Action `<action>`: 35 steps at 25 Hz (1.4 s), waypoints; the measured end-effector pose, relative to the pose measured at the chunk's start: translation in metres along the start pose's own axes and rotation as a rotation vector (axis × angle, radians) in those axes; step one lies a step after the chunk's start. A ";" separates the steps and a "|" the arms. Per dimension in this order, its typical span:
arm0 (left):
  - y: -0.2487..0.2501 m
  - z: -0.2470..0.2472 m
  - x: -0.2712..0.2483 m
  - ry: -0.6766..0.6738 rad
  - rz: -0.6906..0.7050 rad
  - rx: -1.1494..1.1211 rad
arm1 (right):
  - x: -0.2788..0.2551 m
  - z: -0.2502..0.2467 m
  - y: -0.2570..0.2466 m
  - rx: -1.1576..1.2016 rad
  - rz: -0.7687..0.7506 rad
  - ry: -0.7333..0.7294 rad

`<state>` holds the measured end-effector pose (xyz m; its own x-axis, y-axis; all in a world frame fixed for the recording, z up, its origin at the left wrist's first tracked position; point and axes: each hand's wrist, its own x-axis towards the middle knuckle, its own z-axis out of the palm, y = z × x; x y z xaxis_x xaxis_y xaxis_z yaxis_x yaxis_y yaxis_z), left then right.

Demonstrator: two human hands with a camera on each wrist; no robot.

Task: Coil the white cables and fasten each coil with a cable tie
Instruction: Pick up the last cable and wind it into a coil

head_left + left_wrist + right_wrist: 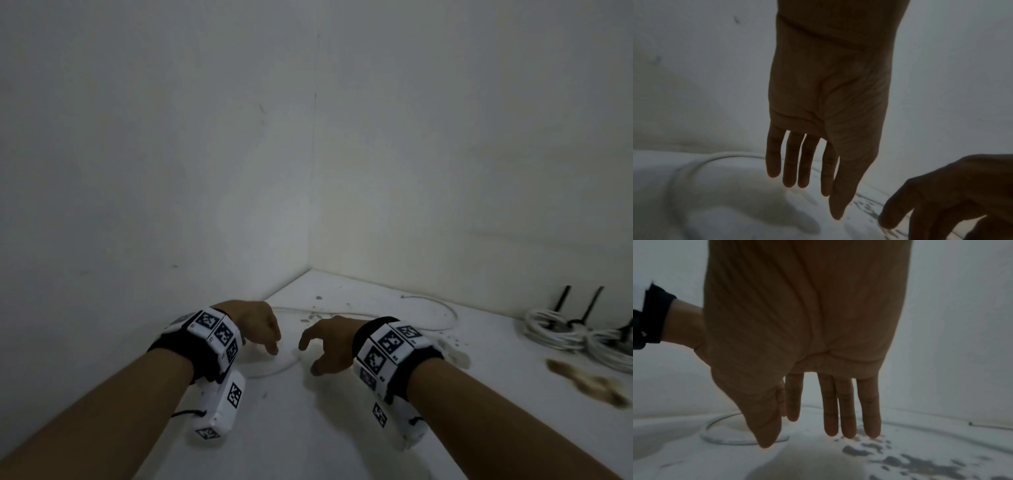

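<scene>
A loose white cable (454, 317) lies on the white table (308, 428), curving from the back right round to a loop (274, 371) under my hands. My left hand (270, 346) hovers over that loop, fingers relaxed and pointing down, holding nothing. My right hand (308, 356) is just right of it, thumb and fingers spread, also holding nothing. In the left wrist view, the left hand (807, 186) hangs above the cable (729, 155). In the right wrist view, the right hand (813, 431) hangs straight-fingered beside the loop (715, 423).
Coiled white cable bundles (561, 332) with black ties sticking up lie at the far right. A brown stain (582, 380) marks the table in front of them. Chipped grey spots (315, 317) dot the table near the corner. Walls close in at the back and left.
</scene>
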<state>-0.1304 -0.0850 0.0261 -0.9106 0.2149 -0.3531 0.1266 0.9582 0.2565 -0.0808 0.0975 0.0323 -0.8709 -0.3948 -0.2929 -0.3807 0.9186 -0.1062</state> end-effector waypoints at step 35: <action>0.219 -0.072 -0.108 0.303 0.619 -0.639 | -0.110 -0.076 0.105 0.730 0.343 1.090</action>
<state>-0.0324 0.0884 0.1853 -0.8288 0.5067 0.2376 0.4644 0.3858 0.7972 -0.0487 0.2362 0.1254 -0.8187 0.3524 0.4533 -0.1432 0.6393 -0.7555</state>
